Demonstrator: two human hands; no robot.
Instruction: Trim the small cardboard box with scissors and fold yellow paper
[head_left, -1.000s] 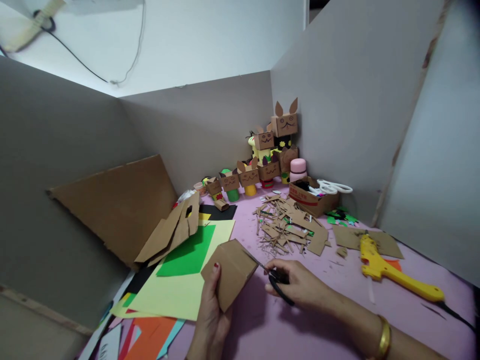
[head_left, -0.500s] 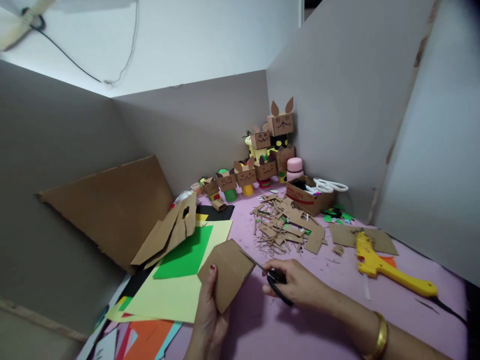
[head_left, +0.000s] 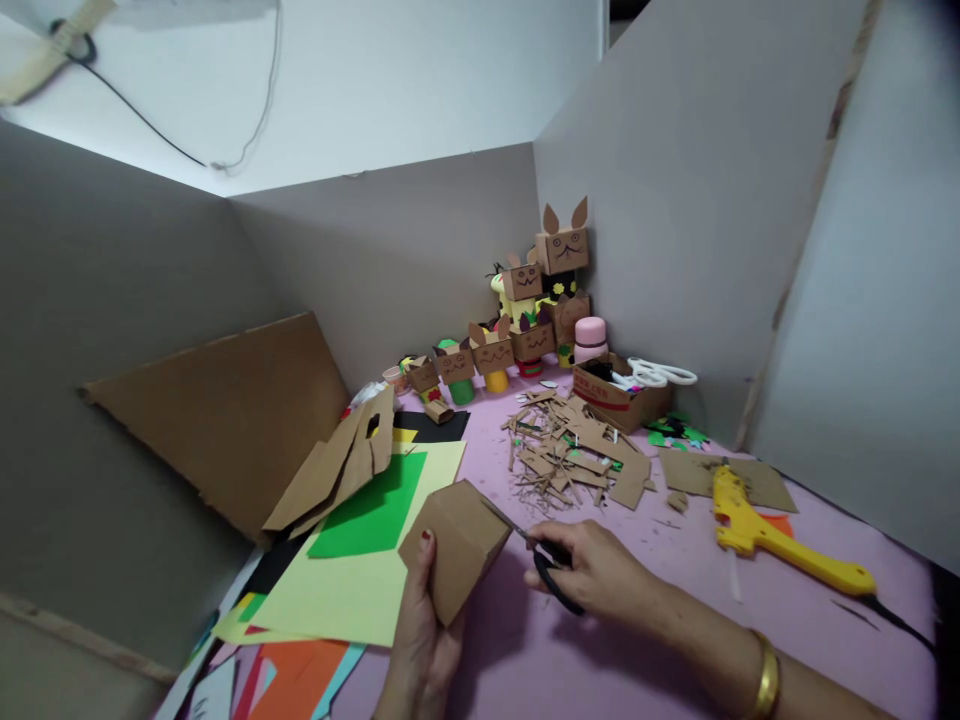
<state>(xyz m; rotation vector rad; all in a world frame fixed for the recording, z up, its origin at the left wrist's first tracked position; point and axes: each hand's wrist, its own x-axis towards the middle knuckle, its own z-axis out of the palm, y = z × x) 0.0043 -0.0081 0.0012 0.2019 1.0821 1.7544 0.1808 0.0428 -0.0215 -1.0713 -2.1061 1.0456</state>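
Note:
My left hand (head_left: 429, 625) grips a small cardboard box (head_left: 456, 550) from below, its thumb lying over the near face. The box is tilted in the air above the pink table. Black-handled scissors (head_left: 553, 575) are in my right hand (head_left: 592, 565), fingers through the loops. Their blades point up and left and meet the box's upper right edge; whether they are cutting into it or lying along it, I cannot tell. Green paper (head_left: 367, 515) on pale yellow sheets (head_left: 330, 600) lies just left of the box.
Cardboard scraps (head_left: 570, 450) are heaped ahead. A yellow glue gun (head_left: 787, 555) rests at right. Behind stand several cardboard animal figures (head_left: 491, 350), a pink jar (head_left: 590, 338) and a box of tools (head_left: 626, 395). Folded cardboard (head_left: 341, 465) and a large sheet (head_left: 232, 410) are at left.
The box and my left hand have shifted very slightly to the right. The scissors stay at the same edge, almost unmoved.

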